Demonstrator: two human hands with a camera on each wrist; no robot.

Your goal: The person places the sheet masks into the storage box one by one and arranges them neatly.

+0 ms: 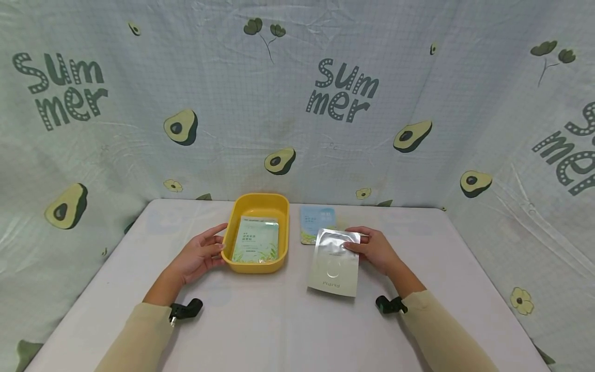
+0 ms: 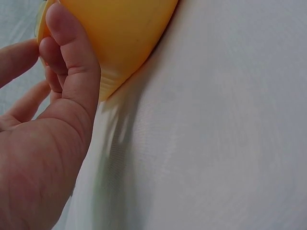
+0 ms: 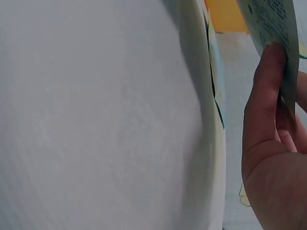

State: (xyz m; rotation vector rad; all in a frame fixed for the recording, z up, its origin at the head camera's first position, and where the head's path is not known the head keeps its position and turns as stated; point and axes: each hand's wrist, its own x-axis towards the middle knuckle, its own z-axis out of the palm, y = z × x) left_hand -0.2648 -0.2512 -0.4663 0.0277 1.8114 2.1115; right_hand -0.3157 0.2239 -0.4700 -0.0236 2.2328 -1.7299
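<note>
My left hand holds the left side of a yellow plastic tray, thumb against the outer wall and fingertips at the rim, as the left wrist view shows. Inside the tray lie pale green face mask packets, overlapping each other. My right hand pinches a cream face mask packet with a silver top by its upper right edge. That packet is tilted above the table, its lettering upside down; small print shows on its other side. Behind it, partly covered, a light blue packet lies flat.
A white-covered table stands under both arms. Close behind its far edge hangs a pale cloth wall printed with avocados and lettering, continuing along both sides. Each wrist carries a small black camera mount.
</note>
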